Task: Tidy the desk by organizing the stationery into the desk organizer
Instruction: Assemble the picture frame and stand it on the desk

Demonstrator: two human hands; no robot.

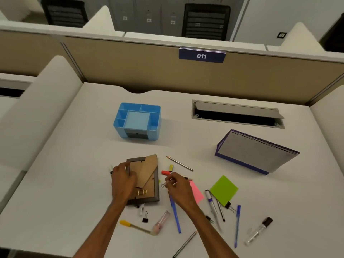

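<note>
A blue desk organizer [137, 121] with several compartments stands at the back of the desk, nothing visible in it. A face-down picture frame [147, 175] lies in front of it, and my left hand [122, 180] grips its left edge. My right hand [176, 187] pinches a binder clip [163, 184] just right of the frame. Around my hands lie a pencil [179, 163], a red cap [165, 172], a blue pen [176, 216], pink sticky notes [196, 192] and green sticky notes [224, 189].
A spiral desk calendar [256, 151] stands at the right. An open cable tray [237, 114] sits behind it. More pens [237, 225], a black binder clip [145, 217], a yellow-capped pen [130, 225] and a clear tube [258, 230] lie near the front edge.
</note>
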